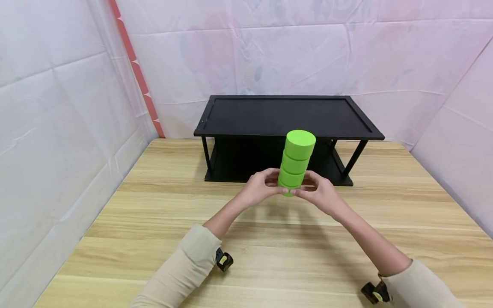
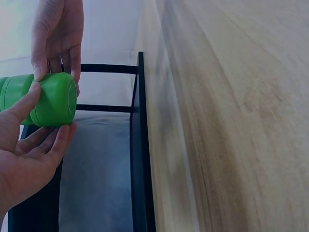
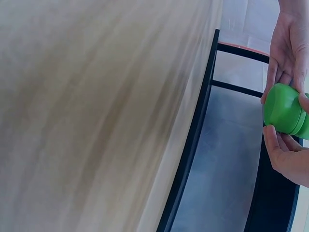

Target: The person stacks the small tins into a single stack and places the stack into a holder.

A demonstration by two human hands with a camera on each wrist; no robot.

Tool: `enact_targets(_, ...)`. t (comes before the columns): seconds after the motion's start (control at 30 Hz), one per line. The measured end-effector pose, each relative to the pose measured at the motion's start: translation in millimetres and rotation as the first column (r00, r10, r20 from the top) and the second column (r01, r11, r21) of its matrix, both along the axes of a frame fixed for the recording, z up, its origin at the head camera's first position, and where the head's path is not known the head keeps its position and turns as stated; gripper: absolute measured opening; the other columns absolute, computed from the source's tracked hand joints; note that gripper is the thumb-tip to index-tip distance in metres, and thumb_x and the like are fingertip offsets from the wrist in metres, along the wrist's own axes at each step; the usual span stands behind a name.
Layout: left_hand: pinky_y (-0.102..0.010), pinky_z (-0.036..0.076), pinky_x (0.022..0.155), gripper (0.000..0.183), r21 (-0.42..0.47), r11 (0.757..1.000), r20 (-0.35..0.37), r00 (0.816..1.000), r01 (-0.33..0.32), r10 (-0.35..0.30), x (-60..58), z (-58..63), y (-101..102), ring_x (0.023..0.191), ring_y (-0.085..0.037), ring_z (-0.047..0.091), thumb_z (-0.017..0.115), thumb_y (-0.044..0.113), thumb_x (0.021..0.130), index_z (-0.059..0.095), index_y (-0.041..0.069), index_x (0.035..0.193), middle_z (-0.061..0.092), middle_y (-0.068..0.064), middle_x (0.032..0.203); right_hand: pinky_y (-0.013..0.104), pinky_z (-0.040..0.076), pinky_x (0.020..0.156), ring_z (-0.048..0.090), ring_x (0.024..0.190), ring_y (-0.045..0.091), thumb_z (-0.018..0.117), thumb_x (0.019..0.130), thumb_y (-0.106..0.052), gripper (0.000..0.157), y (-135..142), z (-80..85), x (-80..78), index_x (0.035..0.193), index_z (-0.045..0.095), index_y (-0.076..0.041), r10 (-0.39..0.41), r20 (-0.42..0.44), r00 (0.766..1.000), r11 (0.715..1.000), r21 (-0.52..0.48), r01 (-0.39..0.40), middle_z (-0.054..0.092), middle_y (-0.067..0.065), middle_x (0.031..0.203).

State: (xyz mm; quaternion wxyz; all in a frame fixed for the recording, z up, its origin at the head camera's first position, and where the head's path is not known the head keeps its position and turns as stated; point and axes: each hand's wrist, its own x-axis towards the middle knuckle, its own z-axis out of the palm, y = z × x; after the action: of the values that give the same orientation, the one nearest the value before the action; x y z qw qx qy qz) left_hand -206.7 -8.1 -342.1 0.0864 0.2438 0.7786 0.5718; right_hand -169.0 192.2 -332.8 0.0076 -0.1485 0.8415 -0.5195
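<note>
A tall green cylinder stack (image 1: 295, 160), with grooves between its several round sections and a flat top, is held up off the table, leaning slightly to the right. My left hand (image 1: 259, 189) grips its lower end from the left, thumb in front and fingers around the side. From the right, my right hand (image 1: 322, 194) grips the same lower end, the thumbs close together. In the left wrist view the underside of the green stack (image 2: 55, 100) shows, clear of any surface. Part of the lowest section is covered by the fingers.
Behind the hands stands a black two-tier shelf (image 1: 281, 115) with thin posts, its lower board (image 1: 246, 164) partly hidden by the stack. It stands on a wood-grain table (image 1: 161, 222). Pale sheets (image 1: 57, 128) hang at the back and both sides.
</note>
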Motion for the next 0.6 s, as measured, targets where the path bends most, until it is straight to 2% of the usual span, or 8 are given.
enact_targets(0.3, -0.023, 0.048, 0.081, 0.052, -0.009, 1.0, -0.005, 1.0, 0.01, -0.01, -1.8, 6.3, -1.1, 0.104, -0.02, 0.058, 0.074, 0.011, 0.079, 0.053, 0.003, 0.126, 0.058, -0.01, 0.119, 0.027, 0.049, 0.082, 0.057, 0.102, 0.03, 0.07, 0.082, -0.015, 0.05, -0.2, 4.7, -3.2, 0.123, 0.047, 0.004, 0.013, 0.002, 1.0, 1.0, -0.009, -0.013, 0.055, 0.018, 0.114)
enact_targets(0.6, -0.021, 0.048, 0.079, 0.049, -0.041, 0.999, -0.035, 0.999, -0.015, 0.014, -2.4, 9.3, -1.8, 0.098, -0.013, 0.06, 0.075, 0.015, 0.078, 0.055, 0.005, 0.123, 0.061, -0.007, 0.114, 0.028, 0.049, 0.082, 0.057, 0.102, 0.029, 0.07, 0.083, -0.016, 0.05, -1.5, 8.2, -4.2, 0.122, 0.048, 0.004, 0.01, -0.001, 1.0, 1.0, -0.009, -0.01, 0.054, 0.018, 0.115)
